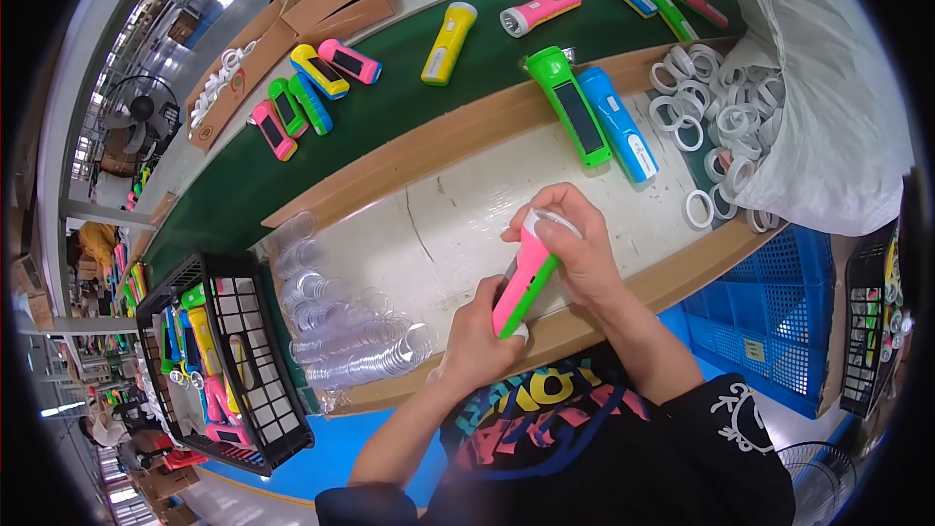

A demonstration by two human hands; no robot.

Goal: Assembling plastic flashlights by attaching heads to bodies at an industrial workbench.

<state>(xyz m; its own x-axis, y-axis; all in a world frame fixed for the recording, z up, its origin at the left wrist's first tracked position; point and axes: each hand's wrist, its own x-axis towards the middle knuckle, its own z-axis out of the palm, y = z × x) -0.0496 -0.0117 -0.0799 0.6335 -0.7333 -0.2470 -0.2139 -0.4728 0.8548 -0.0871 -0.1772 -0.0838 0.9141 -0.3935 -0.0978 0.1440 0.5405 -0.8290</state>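
1. Factory hall background: a green belt [219, 190] carries scattered flashlights behind a pale work surface [380, 234], whose cardboard edging [409, 163] probably stops loose parts from rolling off.
2. Over the near side of that surface, a pink-and-green flashlight [527, 278] is held tilted, wide head up and away from the body, perhaps so the head end is easy to see and reach.
3. Left hand [480, 336]: closed around the narrow handle end, seemingly to steady it.
4. Right hand [579, 245]: fingers curled about the head, thumb across its pale rim, a grip that suits fine control there.
5. Clear discs [365, 356] lie in rows at left and white rings [716, 107] are heaped at right, apparently kept apart by kind and within reach.
6. Beyond the hands, a green flashlight [570, 107] and a blue flashlight [620, 125] lean side by side across the edging.
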